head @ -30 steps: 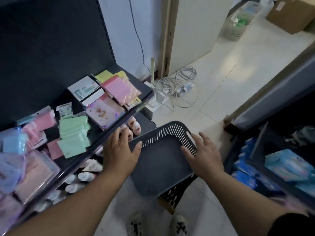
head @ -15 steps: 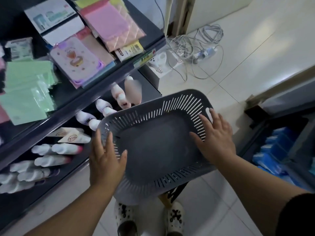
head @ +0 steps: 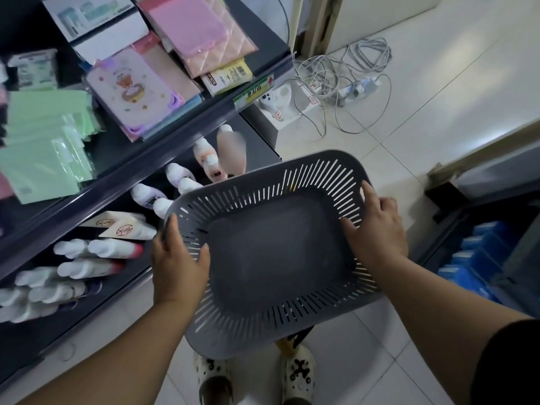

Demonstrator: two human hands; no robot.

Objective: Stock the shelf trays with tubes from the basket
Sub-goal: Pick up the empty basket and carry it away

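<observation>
A dark grey slotted basket (head: 274, 252) hangs in front of me above the floor, its flat dark middle facing me, with no tubes visible on it. My left hand (head: 178, 264) lies on its left slotted side, fingers straight up along the edge and thumb spread. On the right slotted side my right hand (head: 377, 229) lies spread flat. The basket is carried between both palms. Several white tubes and bottles (head: 96, 252) lie in the lower shelf tray (head: 87, 320) at the left, some with pink caps.
The upper shelf (head: 187, 141) holds pink, green and patterned flat packs. A tangle of white cables and a power strip (head: 350, 86) lies on the tiled floor behind. Blue packs (head: 479, 258) fill a low shelf at the right. My patterned shoes (head: 295, 375) stand below the basket.
My view has tipped down and closer to the shelf. The basket has swung from tilted to nearly face-on, and both hands have slid out to its left and right sides.
</observation>
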